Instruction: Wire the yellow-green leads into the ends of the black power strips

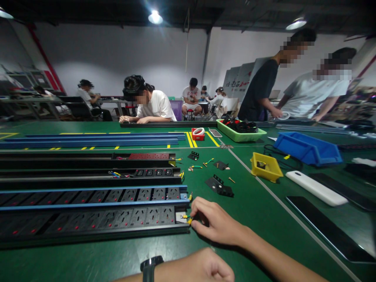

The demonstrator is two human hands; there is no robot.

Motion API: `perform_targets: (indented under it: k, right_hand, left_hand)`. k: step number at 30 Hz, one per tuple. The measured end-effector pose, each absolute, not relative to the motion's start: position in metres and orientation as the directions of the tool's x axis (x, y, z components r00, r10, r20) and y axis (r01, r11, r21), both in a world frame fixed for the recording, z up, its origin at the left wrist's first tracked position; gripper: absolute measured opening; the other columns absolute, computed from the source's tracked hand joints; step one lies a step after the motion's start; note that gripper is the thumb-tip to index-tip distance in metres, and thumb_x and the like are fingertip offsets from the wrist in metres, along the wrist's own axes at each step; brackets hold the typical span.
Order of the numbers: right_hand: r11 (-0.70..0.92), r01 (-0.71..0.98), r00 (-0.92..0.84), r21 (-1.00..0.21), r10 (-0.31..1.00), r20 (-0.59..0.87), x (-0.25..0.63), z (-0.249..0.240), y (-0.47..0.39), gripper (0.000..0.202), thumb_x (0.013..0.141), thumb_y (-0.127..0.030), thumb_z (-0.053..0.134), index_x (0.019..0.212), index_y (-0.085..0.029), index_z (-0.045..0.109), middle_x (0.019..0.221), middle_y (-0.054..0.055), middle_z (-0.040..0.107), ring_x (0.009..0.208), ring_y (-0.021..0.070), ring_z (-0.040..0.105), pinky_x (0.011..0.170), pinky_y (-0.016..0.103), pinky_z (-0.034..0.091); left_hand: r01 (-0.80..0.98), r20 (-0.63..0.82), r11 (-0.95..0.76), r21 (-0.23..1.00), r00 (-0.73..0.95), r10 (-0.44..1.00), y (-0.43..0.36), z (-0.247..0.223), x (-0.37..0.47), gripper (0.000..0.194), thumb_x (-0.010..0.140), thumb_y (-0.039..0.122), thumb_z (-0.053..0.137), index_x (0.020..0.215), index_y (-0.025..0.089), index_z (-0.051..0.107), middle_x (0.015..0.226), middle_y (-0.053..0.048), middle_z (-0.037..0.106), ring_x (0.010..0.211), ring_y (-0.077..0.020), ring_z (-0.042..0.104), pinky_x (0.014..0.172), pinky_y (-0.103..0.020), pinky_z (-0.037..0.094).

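Observation:
My right hand (216,221) is closed in a pinch at the right end of the nearest black power strip (96,225), on a short yellow-green wire (190,220) with a yellow terminal. The strip lies flat, with a row of black sockets and red dots. Behind it lies a blue-edged power strip (102,196), its own wire end sticking out beside my fingers. My left hand (202,266), a black watch on its wrist, is at the bottom edge in front of the strips. Its fingers are curled in; what they hold, if anything, is hidden.
Further back lie black strips (152,179) and blue rails (96,141). Black brackets (219,186) and a screw (232,179) lie right of them. A yellow bin (274,176), blue bin (308,154), green basket (246,136) and phone (326,227) stand right. A co-worker (157,105) sits opposite.

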State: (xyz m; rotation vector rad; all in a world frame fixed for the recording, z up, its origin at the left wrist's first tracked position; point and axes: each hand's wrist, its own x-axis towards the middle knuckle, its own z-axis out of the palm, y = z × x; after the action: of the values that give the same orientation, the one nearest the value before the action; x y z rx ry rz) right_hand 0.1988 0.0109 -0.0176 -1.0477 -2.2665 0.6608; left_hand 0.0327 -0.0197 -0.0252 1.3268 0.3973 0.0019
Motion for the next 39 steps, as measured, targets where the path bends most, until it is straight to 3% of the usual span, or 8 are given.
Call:
perform_targets:
  k: [39]
  right_hand:
    - [0.573, 0.522, -0.546, -0.632, 0.794, 0.268, 0.1982, -0.0191, 0.0102, 0.015, 0.088, -0.013, 0.062, 0.099, -0.022, 0.057, 0.096, 0.001, 0.059, 0.075, 0.0138, 0.055, 0.068, 0.025, 0.042]
  left_hand:
    - [0.252, -0.311, 0.257, 0.933, 0.923, 0.226, -0.02, -0.0264, 0.0345, 0.076, 0.059, 0.09, 0.07, 0.062, 0.017, 0.049, 0.053, 0.008, 0.037, 0.051, -0.0044, 0.026, 0.049, -0.027, 0.015]
